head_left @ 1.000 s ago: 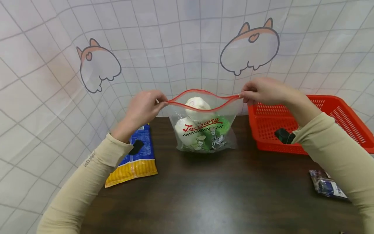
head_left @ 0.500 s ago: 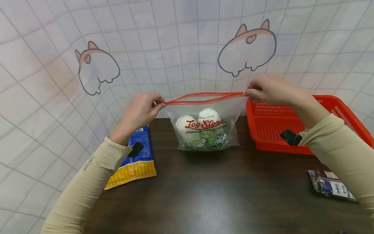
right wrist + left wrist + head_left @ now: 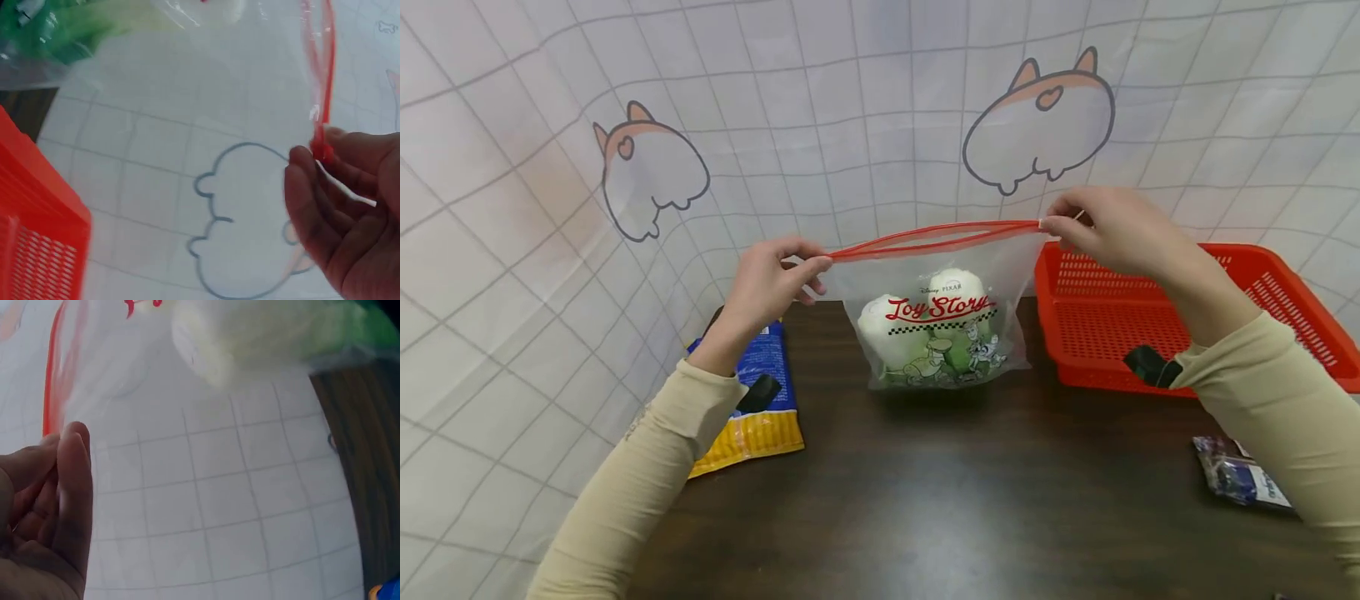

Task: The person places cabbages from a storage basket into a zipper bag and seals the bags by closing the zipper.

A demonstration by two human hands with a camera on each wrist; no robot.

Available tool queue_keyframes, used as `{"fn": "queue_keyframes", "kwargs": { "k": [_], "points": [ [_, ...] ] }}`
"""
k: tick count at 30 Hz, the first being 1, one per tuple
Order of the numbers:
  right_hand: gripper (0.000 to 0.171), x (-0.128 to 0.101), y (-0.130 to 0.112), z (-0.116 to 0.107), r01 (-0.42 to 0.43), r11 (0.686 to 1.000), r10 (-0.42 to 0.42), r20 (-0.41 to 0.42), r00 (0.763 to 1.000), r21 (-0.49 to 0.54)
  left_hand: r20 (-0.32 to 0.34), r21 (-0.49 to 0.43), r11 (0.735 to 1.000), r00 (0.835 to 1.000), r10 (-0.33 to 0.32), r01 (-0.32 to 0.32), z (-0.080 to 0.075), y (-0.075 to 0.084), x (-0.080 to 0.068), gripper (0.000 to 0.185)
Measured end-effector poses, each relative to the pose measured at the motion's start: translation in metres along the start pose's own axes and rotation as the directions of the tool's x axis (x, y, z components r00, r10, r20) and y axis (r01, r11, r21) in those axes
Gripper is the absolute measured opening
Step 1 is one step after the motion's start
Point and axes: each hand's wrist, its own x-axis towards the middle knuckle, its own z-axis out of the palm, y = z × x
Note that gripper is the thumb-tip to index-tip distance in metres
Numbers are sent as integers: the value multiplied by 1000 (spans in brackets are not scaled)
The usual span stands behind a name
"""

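Note:
A clear zip bag point(image 3: 940, 333) with a red zip strip and "Toy Story" print hangs between my two hands. Inside show white rounded items point(image 3: 958, 287) and something green point(image 3: 917, 367) below them. My left hand point(image 3: 775, 279) pinches the strip's left end between thumb and finger. At the strip's right end, slightly higher, my right hand point(image 3: 1108, 225) pinches the corner by a small slider. The two red edges of the mouth stand a little apart in the middle. In the right wrist view, thumb and fingertips meet on the red corner point(image 3: 322, 150).
A red perforated basket point(image 3: 1112, 333) stands right of the bag, under my right forearm. On the left lies a blue and yellow packet point(image 3: 760, 429), partly behind my left arm. A small purple packet point(image 3: 1236, 483) lies at the right of the dark table point(image 3: 925, 500).
The bag's mouth has narrowed from a wide gap to a slit. My right hand has moved right and up, tightening the strip, and the bag has shifted slightly right.

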Motion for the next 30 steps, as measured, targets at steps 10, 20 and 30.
{"fn": "queue_keyframes", "kwargs": {
  "k": [10,20,30],
  "points": [
    [25,-7,13,33,-42,879,88,-73,993,474,15,-338,932,991,-132,129,0,-5,1,31],
    [30,-10,19,37,-110,868,126,0,992,485,39,-342,926,987,-156,160,5,-16,1,30],
    [33,-13,13,41,-157,880,158,36,987,448,39,-376,911,985,-166,168,15,-16,12,27]
  ]
}}
